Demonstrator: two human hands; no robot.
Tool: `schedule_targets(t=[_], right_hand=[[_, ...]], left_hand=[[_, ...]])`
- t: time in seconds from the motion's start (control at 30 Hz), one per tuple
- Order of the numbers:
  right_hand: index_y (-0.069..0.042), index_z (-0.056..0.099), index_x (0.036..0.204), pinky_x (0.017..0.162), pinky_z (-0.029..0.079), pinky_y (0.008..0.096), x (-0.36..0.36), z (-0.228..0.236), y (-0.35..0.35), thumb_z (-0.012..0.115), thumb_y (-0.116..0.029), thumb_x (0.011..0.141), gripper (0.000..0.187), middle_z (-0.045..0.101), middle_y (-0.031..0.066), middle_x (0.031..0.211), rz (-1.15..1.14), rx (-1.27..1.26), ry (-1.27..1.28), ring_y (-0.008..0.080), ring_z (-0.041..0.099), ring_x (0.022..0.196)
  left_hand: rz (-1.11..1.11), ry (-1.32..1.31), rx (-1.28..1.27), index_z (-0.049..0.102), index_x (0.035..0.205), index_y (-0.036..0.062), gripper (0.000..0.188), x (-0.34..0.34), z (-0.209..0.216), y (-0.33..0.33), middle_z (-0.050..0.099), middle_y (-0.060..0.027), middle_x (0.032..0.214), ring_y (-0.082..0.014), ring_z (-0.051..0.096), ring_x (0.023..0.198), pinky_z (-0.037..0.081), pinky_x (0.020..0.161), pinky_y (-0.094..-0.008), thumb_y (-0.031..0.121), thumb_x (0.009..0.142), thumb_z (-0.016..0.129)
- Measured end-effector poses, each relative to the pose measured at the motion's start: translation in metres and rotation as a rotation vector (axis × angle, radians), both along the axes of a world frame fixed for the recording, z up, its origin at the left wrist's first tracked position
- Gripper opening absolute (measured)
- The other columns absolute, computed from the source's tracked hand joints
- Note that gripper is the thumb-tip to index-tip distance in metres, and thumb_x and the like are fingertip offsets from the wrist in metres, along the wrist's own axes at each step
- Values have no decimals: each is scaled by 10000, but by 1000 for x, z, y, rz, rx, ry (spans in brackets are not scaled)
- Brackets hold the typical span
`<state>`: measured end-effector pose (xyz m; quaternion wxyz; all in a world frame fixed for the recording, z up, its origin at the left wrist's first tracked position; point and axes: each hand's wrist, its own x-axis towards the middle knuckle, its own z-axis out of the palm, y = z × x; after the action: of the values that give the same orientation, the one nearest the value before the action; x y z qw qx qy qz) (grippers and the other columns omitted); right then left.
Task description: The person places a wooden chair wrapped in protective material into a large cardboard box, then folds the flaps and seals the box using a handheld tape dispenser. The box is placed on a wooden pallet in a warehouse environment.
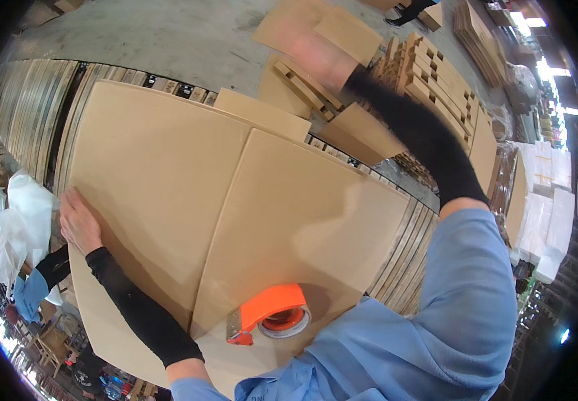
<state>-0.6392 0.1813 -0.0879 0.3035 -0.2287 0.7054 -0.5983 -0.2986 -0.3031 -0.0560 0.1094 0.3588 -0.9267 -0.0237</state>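
Brown cardboard (159, 147) meets outstretched left fingers (70, 204); whether blurred right fingers (297, 41) grip, I cannot tell.

We see 2 large panels (162, 147) of smooth, matt brown cardboard. The tape dispenser (272, 297) looks like glossy orange plastic, with what seems dull metal at its front end. The 2 sleeves (138, 304) are matt black cloth; the shirt (469, 267) is soft, creased blue cloth. We take the slats (32, 113) for worn wood, the sheeting (27, 204) for thin, crinkled plastic, and the floor (169, 33) for dull concrete.
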Motion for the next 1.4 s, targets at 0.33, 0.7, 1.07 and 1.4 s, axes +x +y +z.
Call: schedule_targets(t=[0.33, 0.7, 1.07, 1.4], right_hand=[[-83, 315, 1593, 1223, 279, 434, 73, 0, 28, 461, -431, 1085, 633, 354, 170, 1611, 61, -150, -150, 286, 303, 1507], [-30, 212, 1581, 1239, 186, 416, 197, 53, 28, 406, -437, 1068, 682, 219, 162, 1627, -7, 180, -11, 287, 206, 1506], [51, 178, 1600, 1278, 105, 433, 193, 45, 22, 419, -643, 1025, 933, 166, 277, 1671, 349, 255, 152, 330, 94, 1579], [-61, 468, 1491, 1221, 204, 572, 214, 69, -284, 555, -497, 992, 668, 403, 235, 1566, 174, 257, 1205, 401, 319, 1486]], left_hand=[[41, 1, 90, 519, 1456, 7, 720, 2, -14, -22, 566, -250, 1433, -432, 519, 1329, 406, 1100, -466, 582, 1067, 331], [-3, 26, 16, 565, 1387, 5, 713, 3, -17, -36, 598, -272, 1372, -472, 542, 1269, 419, 1062, -507, 592, 1066, 319], [-397, -35, -454, 583, 1328, 52, 428, 43, -50, -91, 614, -215, 1337, -439, 603, 1171, 494, 966, -505, 325, 1106, 340], [79, 67, -21, 668, 1103, 67, 260, -11, 12, 53, 705, -145, 988, -345, 690, 920, 533, 818, -501, 259, 980, 544]])
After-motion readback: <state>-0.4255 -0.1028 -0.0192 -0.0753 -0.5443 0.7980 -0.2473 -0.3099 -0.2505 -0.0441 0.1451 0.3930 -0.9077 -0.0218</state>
